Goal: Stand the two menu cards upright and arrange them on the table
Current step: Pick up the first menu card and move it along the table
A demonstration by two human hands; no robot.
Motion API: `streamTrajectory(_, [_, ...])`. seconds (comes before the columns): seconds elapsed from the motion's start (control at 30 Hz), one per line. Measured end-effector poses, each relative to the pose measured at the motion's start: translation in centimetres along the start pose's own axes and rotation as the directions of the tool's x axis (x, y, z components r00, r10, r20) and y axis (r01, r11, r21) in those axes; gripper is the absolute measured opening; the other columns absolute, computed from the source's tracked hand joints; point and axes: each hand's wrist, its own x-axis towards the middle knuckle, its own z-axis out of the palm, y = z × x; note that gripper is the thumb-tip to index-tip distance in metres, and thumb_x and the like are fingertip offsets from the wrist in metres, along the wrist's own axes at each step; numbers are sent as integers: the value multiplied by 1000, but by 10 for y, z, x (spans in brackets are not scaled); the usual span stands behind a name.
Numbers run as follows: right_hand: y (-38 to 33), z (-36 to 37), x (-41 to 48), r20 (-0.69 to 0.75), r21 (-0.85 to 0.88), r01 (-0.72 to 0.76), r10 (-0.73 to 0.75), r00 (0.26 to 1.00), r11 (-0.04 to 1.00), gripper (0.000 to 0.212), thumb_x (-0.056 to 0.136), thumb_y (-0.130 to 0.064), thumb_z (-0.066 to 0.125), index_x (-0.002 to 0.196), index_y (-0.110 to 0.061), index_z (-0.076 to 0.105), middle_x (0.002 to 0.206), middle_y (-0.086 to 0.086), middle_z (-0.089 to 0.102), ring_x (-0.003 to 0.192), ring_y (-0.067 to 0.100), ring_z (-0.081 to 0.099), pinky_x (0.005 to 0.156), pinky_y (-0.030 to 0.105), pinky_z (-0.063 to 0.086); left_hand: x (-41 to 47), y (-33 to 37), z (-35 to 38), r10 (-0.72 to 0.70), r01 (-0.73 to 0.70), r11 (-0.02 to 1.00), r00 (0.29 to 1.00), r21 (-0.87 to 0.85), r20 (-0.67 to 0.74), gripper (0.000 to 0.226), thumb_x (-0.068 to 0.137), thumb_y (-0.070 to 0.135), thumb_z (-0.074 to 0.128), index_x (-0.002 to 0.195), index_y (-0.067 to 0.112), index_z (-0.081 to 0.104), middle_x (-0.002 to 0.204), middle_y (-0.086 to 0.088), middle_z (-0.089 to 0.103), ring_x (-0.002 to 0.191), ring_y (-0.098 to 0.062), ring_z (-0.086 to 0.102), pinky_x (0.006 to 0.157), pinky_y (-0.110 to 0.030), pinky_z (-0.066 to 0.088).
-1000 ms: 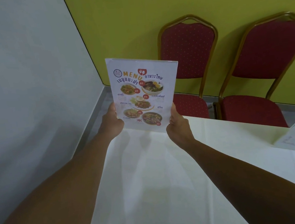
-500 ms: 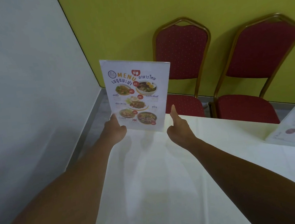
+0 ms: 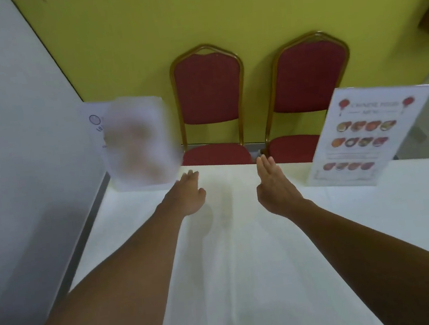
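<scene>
Table: your white tablecloth (image 3: 261, 264) covers the whole surface, smooth and matte, with a faint lengthwise crease running down its middle.
Room: a yellow-green wall (image 3: 190, 16) stands behind the table, and a pale grey wall (image 3: 2, 134) closes in on your left.
Chairs: two banquet chairs, the left chair (image 3: 209, 95) and the right chair (image 3: 310, 83), stand against the yellow-green wall just past the far edge; red dotted fabric, gold metal frames, rounded crowned backs.
Left menu card (image 3: 135, 142): it stands upright near the table's far left corner, a flat glossy rectangle; most of its face is blurred, so you can read only a small round logo at its top left.
Right menu card (image 3: 369, 135): it stands at the far right of the table, leaning back a little, a clear-sleeved white sheet printed with rows of small dish pictures and two red lanterns.
Your left hand (image 3: 189, 195): empty, fingers spread loosely, palm down above the cloth, just beside the left card's lower right corner; you cannot tell whether the fingertips touch it.
Your right hand (image 3: 275, 184): empty, flat and edge-up, fingers straight together, between the two cards and apart from both.
</scene>
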Motion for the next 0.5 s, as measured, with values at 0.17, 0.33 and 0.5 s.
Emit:
streamTrajectory(0.17, [74, -32, -40, -27, -134, 18, -22, 999, 991, 66, 102, -20, 30, 157, -1, -1, 166, 16, -6, 153, 30, -6, 124, 42, 6, -13, 90, 29, 87, -88, 994, 996, 61, 20, 64, 106, 34, 31, 162, 14, 10, 171, -2, 1, 157, -23, 3, 125, -41, 11])
streamTrajectory(0.33, [138, -59, -77, -33, -114, -35, 31, 999, 993, 65, 103, -20, 32, 157, -2, 0, 166, 15, -3, 153, 31, -4, 123, 46, 8, -19, 163, 60, 125, -128, 989, 991, 74, 49, 65, 106, 36, 31, 163, 15, 7, 171, 0, -1, 157, -21, 1, 123, -38, 9])
streamTrajectory(0.5, [188, -73, -104, -30, -57, -112, 111, 993, 992, 69, 102, -20, 35, 157, -1, -1, 166, 15, -4, 154, 29, -5, 123, 44, 6, -18, 218, 79, 149, -157, 984, 984, 88, 94, 67, 106, 37, 31, 163, 15, 2, 170, 0, -6, 157, -21, -1, 125, -39, 9])
